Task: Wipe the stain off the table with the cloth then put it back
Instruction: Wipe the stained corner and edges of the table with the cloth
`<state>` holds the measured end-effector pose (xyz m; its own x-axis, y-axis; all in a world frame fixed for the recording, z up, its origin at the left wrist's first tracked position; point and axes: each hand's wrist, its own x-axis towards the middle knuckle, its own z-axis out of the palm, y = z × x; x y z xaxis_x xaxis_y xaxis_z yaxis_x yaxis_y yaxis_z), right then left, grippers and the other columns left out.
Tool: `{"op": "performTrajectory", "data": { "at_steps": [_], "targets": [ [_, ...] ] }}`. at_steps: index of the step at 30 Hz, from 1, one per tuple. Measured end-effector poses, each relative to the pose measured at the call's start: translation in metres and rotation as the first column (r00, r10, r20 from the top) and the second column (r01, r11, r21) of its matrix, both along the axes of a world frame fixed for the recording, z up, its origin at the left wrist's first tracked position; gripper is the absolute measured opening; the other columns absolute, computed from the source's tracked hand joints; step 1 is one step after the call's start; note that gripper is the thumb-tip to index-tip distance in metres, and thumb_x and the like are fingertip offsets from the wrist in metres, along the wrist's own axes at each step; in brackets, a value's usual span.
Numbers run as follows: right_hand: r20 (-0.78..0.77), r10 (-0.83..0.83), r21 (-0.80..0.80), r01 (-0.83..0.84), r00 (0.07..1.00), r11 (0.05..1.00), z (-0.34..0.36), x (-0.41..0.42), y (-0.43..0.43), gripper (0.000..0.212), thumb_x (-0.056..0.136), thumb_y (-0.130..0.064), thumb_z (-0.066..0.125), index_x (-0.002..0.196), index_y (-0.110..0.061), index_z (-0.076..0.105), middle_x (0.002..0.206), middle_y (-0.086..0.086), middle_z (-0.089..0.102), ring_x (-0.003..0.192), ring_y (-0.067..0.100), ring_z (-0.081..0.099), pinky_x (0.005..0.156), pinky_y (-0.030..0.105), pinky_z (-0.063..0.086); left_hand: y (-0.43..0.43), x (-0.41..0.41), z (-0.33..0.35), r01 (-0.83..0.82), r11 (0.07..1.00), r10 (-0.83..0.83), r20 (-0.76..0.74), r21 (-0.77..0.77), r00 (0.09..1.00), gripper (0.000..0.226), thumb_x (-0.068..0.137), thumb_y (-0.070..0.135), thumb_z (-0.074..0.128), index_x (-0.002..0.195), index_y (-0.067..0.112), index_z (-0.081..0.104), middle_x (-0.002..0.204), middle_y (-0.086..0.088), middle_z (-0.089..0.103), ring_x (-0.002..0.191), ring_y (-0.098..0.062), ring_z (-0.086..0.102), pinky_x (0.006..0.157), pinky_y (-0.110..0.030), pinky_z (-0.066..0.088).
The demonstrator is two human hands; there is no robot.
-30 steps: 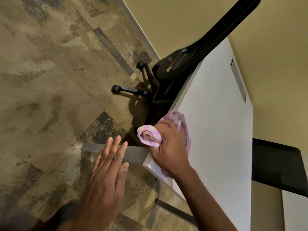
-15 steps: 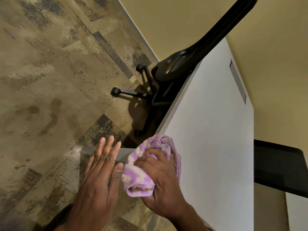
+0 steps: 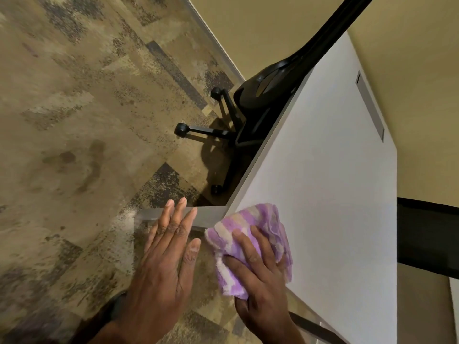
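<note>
A purple and cream striped cloth (image 3: 250, 234) lies bunched on the near left corner of the white table (image 3: 330, 194). My right hand (image 3: 260, 281) presses down on the cloth with its fingers spread over it and the thumb curled under its lower edge. My left hand (image 3: 166, 264) is flat and open beside the table's corner, fingers together, just left of the cloth and above the carpet. No stain shows on the bare white tabletop.
A black office chair (image 3: 250, 112) on castors stands at the table's left edge, partly under it. A grey slot (image 3: 370, 105) runs along the tabletop's far right side. A black panel (image 3: 427, 234) sits right of the table. Patterned carpet (image 3: 74, 145) covers the floor on the left.
My right hand turned the cloth from a raised, rolled bundle off the table's edge to a flat pad pressed on the corner. My left hand stayed beside the corner.
</note>
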<state>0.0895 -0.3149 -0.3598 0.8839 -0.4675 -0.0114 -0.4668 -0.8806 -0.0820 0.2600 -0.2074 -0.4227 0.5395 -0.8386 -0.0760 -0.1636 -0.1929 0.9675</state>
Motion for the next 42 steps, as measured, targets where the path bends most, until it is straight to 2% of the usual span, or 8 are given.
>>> {"op": "performTrajectory", "data": {
  "at_steps": [4,14,19,25,29,33,36,42],
  "targets": [
    [0.019,-0.074,-0.048,0.075,0.997,0.996,0.000,-0.035,0.003,0.035,0.101,-0.037,0.048,0.109,-0.019,0.077,0.161,-0.001,0.040,0.149,0.036,0.034,0.107,0.048,0.031,0.001,-0.015,0.005,0.004,1.000,-0.004,-0.019,-0.002,1.000,0.054,0.108,0.040,0.030,0.160,0.025,0.031,0.171,0.018,0.017,0.160,-0.008,0.006,0.124,-0.048,0.018],
    [0.121,-0.237,-0.038,0.243,0.964,0.969,-0.018,-0.075,0.010,0.035,0.078,-0.034,0.069,0.112,-0.028,0.072,0.159,0.003,0.043,0.151,0.035,0.029,0.107,0.062,0.034,-0.009,-0.051,0.025,-0.068,0.998,0.069,0.027,-0.004,0.997,0.052,0.109,0.034,0.031,0.160,0.037,0.019,0.170,0.024,0.011,0.158,-0.002,0.001,0.125,-0.042,0.013],
    [0.129,-0.191,-0.028,0.196,0.973,0.980,-0.019,-0.037,0.014,0.040,0.081,-0.041,0.073,0.119,-0.029,0.071,0.165,-0.001,0.033,0.155,0.029,0.021,0.123,0.044,0.007,-0.010,-0.054,0.046,-0.162,0.987,0.160,0.051,0.022,0.986,0.055,0.108,0.034,0.027,0.163,0.028,0.023,0.167,0.030,0.009,0.156,0.004,-0.002,0.124,-0.035,0.006],
    [0.189,-0.218,0.024,0.218,0.957,0.976,-0.025,0.007,0.024,0.047,0.082,-0.029,0.062,0.129,-0.026,0.065,0.166,0.000,0.031,0.157,0.028,0.016,0.115,0.062,0.026,-0.008,-0.058,0.058,-0.134,0.991,0.130,0.190,0.006,0.973,0.057,0.108,0.033,0.028,0.162,0.018,0.025,0.172,0.009,0.016,0.159,-0.003,0.000,0.128,-0.044,0.012],
    [0.181,-0.237,-0.099,0.257,0.955,0.961,-0.040,0.001,0.030,0.054,0.093,-0.032,0.065,0.145,-0.028,0.051,0.169,-0.002,0.020,0.158,0.026,0.008,0.123,0.056,0.012,-0.004,-0.070,0.051,0.004,1.000,-0.010,0.356,0.018,0.934,0.057,0.108,0.030,0.030,0.163,0.018,0.023,0.173,0.006,0.010,0.159,-0.007,-0.005,0.129,-0.034,0.002],
    [0.084,-0.295,-0.243,0.307,0.952,0.920,-0.048,-0.002,0.034,0.085,0.098,-0.046,0.058,0.162,-0.028,0.005,0.170,-0.007,-0.012,0.158,0.023,-0.006,0.123,0.055,0.013,-0.007,-0.080,0.042,0.085,0.996,-0.093,0.554,0.041,0.827,0.057,0.107,0.031,0.030,0.161,0.011,0.028,0.171,-0.005,0.018,0.161,-0.017,0.002,0.128,-0.039,0.006],
    [0.125,-0.301,-0.215,0.322,0.946,0.922,-0.051,-0.008,0.035,0.082,0.100,-0.044,0.055,0.162,-0.028,0.004,0.170,-0.007,0.004,0.158,0.023,0.006,0.122,0.055,0.022,-0.009,-0.086,0.036,0.099,0.994,-0.106,0.565,0.043,0.818,0.058,0.108,0.034,0.028,0.161,0.012,0.026,0.171,-0.003,0.018,0.161,-0.014,0.002,0.128,-0.040,0.007],
    [0.135,-0.339,-0.206,0.361,0.931,0.910,-0.050,-0.036,0.033,0.068,0.103,-0.047,0.049,0.161,-0.034,0.015,0.171,-0.009,0.007,0.158,0.021,0.003,0.122,0.052,0.012,-0.002,-0.119,0.025,0.089,0.996,-0.080,0.541,0.009,0.837,0.058,0.108,0.035,0.026,0.162,0.015,0.024,0.171,0.002,0.014,0.160,-0.007,-0.002,0.129,-0.033,0.000]
  ]
}}
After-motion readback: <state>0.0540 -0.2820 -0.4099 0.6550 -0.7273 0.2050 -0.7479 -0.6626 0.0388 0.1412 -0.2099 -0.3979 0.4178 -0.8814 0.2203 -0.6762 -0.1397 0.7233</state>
